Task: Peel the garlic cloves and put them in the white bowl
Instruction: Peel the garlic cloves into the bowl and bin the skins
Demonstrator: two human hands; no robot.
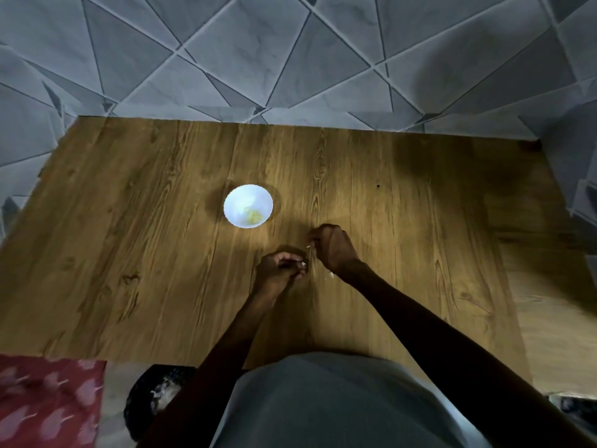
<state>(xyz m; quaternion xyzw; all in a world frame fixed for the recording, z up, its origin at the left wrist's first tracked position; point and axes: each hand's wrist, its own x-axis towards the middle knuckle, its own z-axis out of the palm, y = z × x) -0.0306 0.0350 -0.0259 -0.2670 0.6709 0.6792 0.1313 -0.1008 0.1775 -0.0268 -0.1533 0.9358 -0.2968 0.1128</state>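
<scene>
As our left fingers [290, 257] curl inward, they pinch a small white piece, apparently a garlic clove [303, 263], at their tips, though blur keeps us from seeing how much skin it carries. Our right fingers [316, 236] are drawn into a tight curl just beyond and to the right of it, and a pale flake of peel [308, 245] shows at their edge; we cannot tell whether they grip it or it merely lies beside them.

Our left hand [279, 270] is turned palm-up and low over the wood. Our right hand [334, 246] is knuckles-up and slightly farther out, the two hands near each other but apart. Another white scrap [331, 274] lies on the surface just under the right wrist.

Both forearms reach out bare from our grey shirt [323, 402], the left rising steeply, the right slanting in from the lower right corner.

They work over a wooden table [145, 253] with strong grain. Beyond the left hand and well clear of it stands the white bowl [237, 197], upright, with a small heap of yellowish peeled cloves [253, 216] at its bottom.

Grey marbled floor tiles [226, 53] spread past the far edge of the table, and a red patterned cloth [48, 402] lies at our lower left.
</scene>
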